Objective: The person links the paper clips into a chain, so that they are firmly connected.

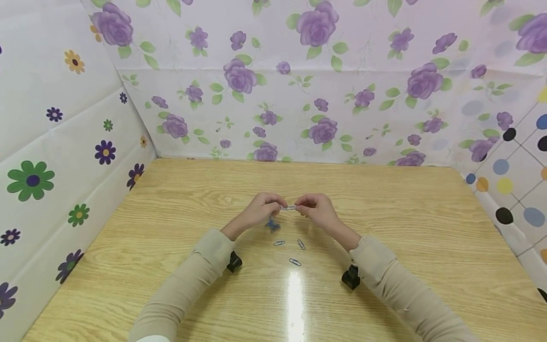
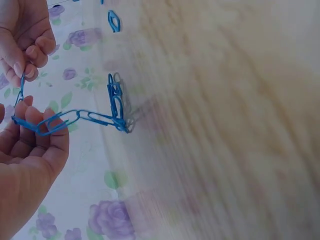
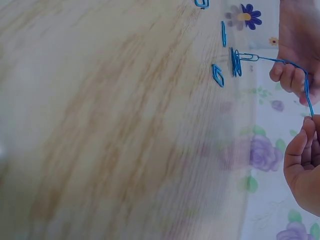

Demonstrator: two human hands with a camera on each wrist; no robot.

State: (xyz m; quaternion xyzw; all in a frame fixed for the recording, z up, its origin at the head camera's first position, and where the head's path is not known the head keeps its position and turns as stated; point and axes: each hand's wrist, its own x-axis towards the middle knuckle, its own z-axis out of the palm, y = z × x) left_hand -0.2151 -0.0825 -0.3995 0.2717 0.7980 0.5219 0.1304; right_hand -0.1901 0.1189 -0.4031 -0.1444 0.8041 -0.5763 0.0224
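Note:
A chain of linked blue paper clips (image 2: 89, 116) runs from my left hand (image 1: 259, 210) down to the tabletop, where its far links lie bunched. My left thumb and fingers pinch its upper end. Close by, to the right, my right hand (image 1: 318, 210) pinches a blue paper clip (image 2: 20, 90) between thumb and fingertips. This clip stretches across the gap between both hands and meets the chain at the left fingers; whether it is hooked in is hard to tell. Nearer to me lie three loose paper clips: one on the left (image 1: 279, 243), one on the right (image 1: 301, 244), one in front (image 1: 295, 262).
The wooden tabletop (image 1: 406, 209) reaches back to a wall covering with purple roses (image 1: 322, 130). Patterned sheets also stand at the left (image 1: 85, 156) and right sides. Black wrist devices show under the left sleeve (image 1: 234, 262) and right sleeve (image 1: 351, 278).

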